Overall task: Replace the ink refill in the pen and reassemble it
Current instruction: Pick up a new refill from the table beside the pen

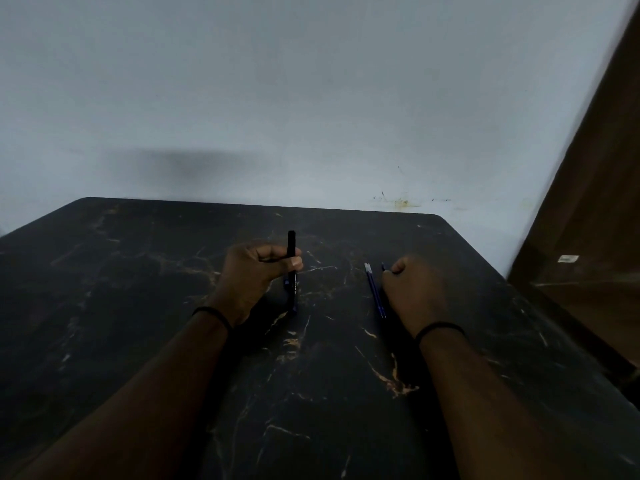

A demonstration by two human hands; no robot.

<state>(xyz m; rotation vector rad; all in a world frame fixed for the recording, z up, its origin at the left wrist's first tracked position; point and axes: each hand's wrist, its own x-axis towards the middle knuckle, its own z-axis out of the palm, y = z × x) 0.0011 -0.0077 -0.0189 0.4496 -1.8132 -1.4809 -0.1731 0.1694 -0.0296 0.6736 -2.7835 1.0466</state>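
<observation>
A black pen (291, 247) stands almost upright above the dark marble table (138, 271), and my left hand (256, 275) grips it around its middle between thumb and fingers. Its lower end, with a bluish tip, points down near the tabletop. Two thin blue ink refills (374, 289) lie side by side on the table to the right of the pen. My right hand (415, 289) rests as a loose fist just right of the refills. A small dark tip (383, 267) pokes out by its fingers; what it is cannot be told.
A pale wall (311, 98) rises directly behind the table's far edge. A brown wooden panel (595, 202) stands at the right, close to the table's right corner. Each wrist wears a thin black band.
</observation>
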